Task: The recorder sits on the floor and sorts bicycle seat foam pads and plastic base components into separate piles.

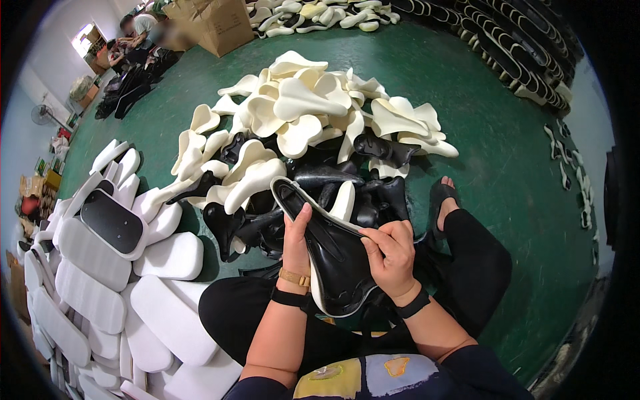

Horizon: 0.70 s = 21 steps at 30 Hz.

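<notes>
A bicycle saddle (337, 260) is held over my lap with its hollow black underside up and a cream rim around it. Its narrow nose points away to the left and its wide end is toward me. My left hand (295, 241) grips its left edge, thumb lying along the rim. At the right edge, my right hand (392, 255) pinches the rim between thumb and bent fingers. Just beyond lie black saddle covers or shells (327, 177), partly hidden by the saddle. Behind them rises a heap of cream foam saddle pads (303, 100).
White rounded pads (97, 253) are piled at my left, one bearing a black plate (112, 221). A cardboard box (217, 27) and more pads (327, 15) stand farther back. Stacked black, pale-edged pieces (513, 47) line the far right. Two people sit at the far left.
</notes>
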Tool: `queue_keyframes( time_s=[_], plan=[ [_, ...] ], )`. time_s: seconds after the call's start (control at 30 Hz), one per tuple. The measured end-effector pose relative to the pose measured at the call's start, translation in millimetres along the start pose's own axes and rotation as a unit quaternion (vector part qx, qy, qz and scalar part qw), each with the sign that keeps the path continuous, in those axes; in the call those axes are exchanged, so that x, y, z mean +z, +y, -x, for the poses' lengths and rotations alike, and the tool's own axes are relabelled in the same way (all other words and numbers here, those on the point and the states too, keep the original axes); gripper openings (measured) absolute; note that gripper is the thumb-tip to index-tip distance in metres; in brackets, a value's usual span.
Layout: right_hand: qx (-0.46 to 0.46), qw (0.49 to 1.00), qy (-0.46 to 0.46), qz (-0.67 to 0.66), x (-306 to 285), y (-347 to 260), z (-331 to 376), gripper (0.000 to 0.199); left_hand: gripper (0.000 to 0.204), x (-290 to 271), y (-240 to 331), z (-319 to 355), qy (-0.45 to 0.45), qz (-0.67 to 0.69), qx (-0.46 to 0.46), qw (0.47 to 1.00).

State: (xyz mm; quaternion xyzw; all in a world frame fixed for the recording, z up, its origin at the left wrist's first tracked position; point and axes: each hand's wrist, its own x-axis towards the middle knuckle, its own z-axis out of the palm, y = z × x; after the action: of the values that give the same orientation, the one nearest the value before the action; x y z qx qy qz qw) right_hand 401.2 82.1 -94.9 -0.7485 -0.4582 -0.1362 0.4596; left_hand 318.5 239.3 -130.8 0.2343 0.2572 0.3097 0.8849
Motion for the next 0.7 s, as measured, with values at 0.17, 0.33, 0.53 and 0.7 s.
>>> queue_keyframes(
  time_s=[0.17, 0.33, 0.53, 0.7],
  plan=[
    [-0.002, 1.0, -0.014, 0.01, -2.0, 5.6, 2.0, 0.019, 0.012, -4.6, -0.4, -1.3, 0.036, -0.006, -0.04, 0.999],
    [0.1, 0.991, -0.073, -0.041, -12.5, 21.6, -1.5, 0.056, 0.01, 4.0, 1.2, 4.0, 0.065, -0.045, -0.01, 0.997],
    [0.419, 0.729, -0.251, -0.48, -17.8, 44.7, 20.6, 0.064, 0.017, -3.3, 2.4, -0.3, 0.016, -0.07, 0.001, 0.997],
    [0.376, 0.801, -0.196, -0.423, -12.7, 39.1, 27.4, 0.043, 0.021, -1.5, -2.3, 0.2, 0.024, -0.111, 0.004, 0.994]
  ],
)
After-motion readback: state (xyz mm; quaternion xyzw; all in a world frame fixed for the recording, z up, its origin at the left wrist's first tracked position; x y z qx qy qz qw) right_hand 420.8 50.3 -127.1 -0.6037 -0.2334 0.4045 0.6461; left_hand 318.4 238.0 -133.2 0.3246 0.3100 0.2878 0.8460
